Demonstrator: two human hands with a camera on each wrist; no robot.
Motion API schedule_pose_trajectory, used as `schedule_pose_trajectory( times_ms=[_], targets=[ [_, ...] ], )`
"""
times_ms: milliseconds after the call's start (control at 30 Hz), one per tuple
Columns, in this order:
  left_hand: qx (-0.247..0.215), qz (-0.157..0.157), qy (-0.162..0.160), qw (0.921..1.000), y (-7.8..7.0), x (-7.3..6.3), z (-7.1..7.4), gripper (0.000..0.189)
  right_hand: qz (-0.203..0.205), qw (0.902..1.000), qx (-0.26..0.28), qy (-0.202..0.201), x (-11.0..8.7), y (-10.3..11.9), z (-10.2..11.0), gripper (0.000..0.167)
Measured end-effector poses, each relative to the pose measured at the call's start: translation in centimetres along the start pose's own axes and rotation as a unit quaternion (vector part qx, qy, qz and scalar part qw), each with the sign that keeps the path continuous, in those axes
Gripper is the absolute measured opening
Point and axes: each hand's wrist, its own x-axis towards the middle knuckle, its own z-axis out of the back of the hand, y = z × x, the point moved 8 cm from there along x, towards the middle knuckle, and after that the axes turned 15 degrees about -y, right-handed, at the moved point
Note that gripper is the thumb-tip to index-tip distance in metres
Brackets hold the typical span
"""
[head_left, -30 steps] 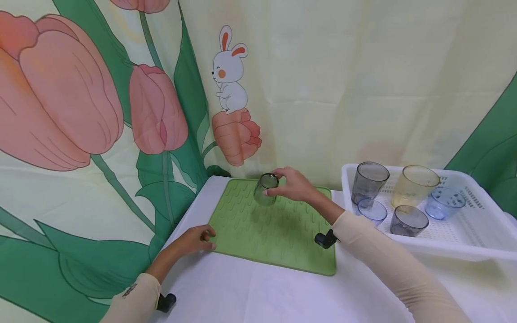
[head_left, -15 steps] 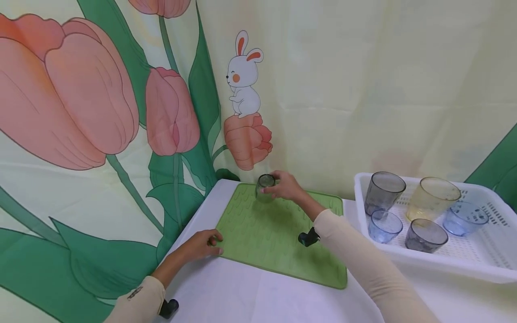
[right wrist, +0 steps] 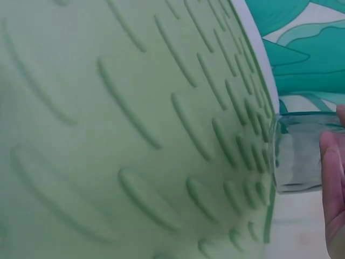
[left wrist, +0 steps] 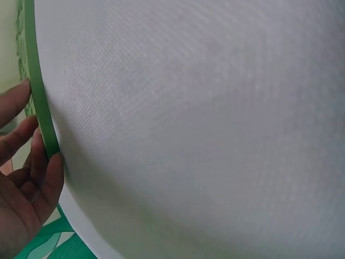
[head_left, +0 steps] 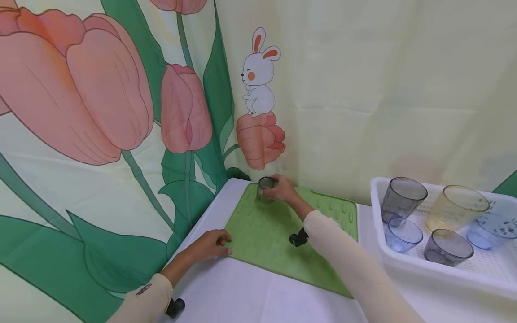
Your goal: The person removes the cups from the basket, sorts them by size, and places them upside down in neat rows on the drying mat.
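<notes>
My right hand holds a small grey-green drinking glass by its side, at the far left corner of the green mat. In the right wrist view, the clear-walled glass has its lower end at or just above the ridged mat; which, I cannot tell. Fingers lie along its side. My left hand rests at the mat's near left corner. Seen from the left wrist, its relaxed fingers and thumb touch the green mat edge.
To the right stands a white perforated basket. Inside are a tall grey glass, a yellow glass, two blue glasses and a low grey glass. Behind the white-covered table hangs a printed curtain.
My right hand has carried the glass back and left over the mat, lowering it toward the far corner. The left hand stays at the mat's near corner. The head view has swung left.
</notes>
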Motion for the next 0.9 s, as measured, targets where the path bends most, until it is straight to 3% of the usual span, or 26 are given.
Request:
schedule_pose_trajectory(
  times_ms=[333, 733, 900],
  targets=[
    [-0.006, -0.002, 0.005, 1.0, 0.1, -0.1, 0.1, 0.03, -0.032, 0.9992, 0.006, -0.022, 1.9, -1.1, -1.6, 0.077],
    [0.002, 0.01, 0.001, 0.9999, 0.3, -0.1, -0.1, 0.03, 0.001, 0.9988, -0.034, -0.036, 3.3, -1.1, -2.7, 0.068],
    [0.0, 0.01, 0.003, 0.9999, 0.1, -0.1, -0.1, 0.03, -0.03, 0.9985, -0.024, -0.039, 3.7, -1.7, -3.5, 0.074]
  ],
)
